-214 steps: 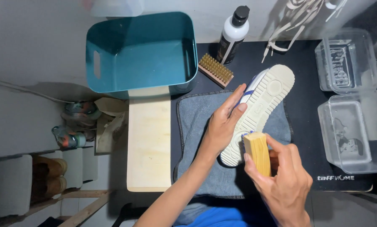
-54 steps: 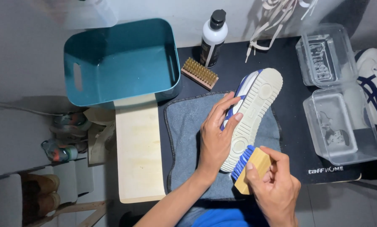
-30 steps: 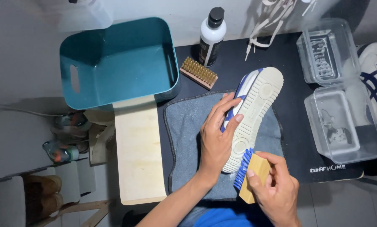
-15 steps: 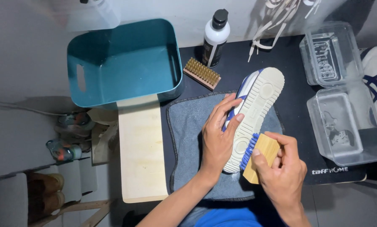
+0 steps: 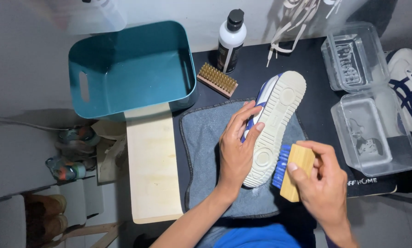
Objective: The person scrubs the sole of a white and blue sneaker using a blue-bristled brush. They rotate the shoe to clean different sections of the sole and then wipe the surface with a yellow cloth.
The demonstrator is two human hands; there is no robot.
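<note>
Teal tub [image 5: 132,69] is parked at the table's [image 5: 307,59] back, out of the way. Grey towel [image 5: 206,156] is spread under the sneaker [image 5: 275,124], which is pinned sole-up by the left hand [image 5: 236,151], fingers wrapped on its side. Wooden brush [image 5: 294,172], blue bristles against the sole edge, is gripped by the right hand [image 5: 323,188].

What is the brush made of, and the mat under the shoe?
The brush in the right hand looks like pale bare wood, matte, with blue bristles that are probably plastic. The grey mat under the shoe looks like soft cloth, maybe microfibre: fuzzy, dull, with a stitched edge.
</note>
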